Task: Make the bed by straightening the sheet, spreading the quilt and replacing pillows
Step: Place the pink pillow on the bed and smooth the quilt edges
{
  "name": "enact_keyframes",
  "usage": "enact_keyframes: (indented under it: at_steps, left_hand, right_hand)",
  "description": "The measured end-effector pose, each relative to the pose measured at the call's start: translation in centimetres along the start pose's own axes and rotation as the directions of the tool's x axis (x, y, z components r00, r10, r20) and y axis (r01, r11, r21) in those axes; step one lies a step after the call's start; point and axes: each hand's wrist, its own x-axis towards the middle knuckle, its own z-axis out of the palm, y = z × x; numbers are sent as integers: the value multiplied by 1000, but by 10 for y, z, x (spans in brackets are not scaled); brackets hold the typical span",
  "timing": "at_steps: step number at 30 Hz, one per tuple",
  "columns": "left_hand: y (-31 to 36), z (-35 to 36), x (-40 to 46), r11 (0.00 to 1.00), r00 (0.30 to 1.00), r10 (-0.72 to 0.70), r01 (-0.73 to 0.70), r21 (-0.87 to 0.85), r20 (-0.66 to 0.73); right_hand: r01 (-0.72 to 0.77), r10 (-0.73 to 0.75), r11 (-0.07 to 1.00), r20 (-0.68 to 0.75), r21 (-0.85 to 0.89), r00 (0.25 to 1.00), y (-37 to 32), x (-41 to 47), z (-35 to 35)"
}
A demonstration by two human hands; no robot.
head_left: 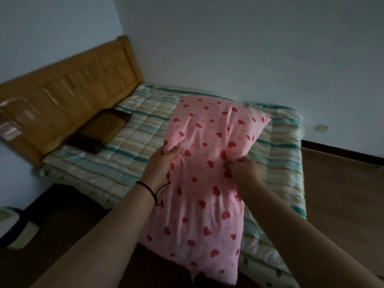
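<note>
A pink pillow (205, 163) with red hearts hangs lengthwise in the air over the near edge of the bed. My left hand (161, 163) grips its left side, thumb on top. My right hand (242, 169) pinches a fold of its cover on the right side. The bed carries a striped green and cream quilt (133, 146) spread flat. A brown pillow (99, 130) lies against the wooden headboard (68, 94) at the left.
The bed stands in a corner between pale walls. Dark wooden floor (340, 194) lies to the right and in front. A white and dark object (14, 227) sits on the floor at the lower left. A wall socket (321, 128) is low on the right wall.
</note>
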Motion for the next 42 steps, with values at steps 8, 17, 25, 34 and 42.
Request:
enact_keyframes:
  at_steps: [8,17,25,34,42]
  left_hand:
    - [61,-116,107,1000,981,-7,7,0,-194]
    - [90,-309,208,984,963,-22,69,166,-268]
    - [100,-479,288,961,955,-203,237,144,-214]
    - [139,-585,414,917,958,-220,268,296,-186]
    - [147,-626,548,868,947,-241,309,389,-214]
  right_hand:
    - [50,-37,991,105,-127,994,-60,73,179]
    - [113,-73,964,172,-241,982,-90,104,390]
    - [-33,50,982,88,-187,995,-72,97,566]
    - [-84,87,978,6,-190,996,-90,145,709]
    - [-100,96,976,-32,-195,995,-112,255,804]
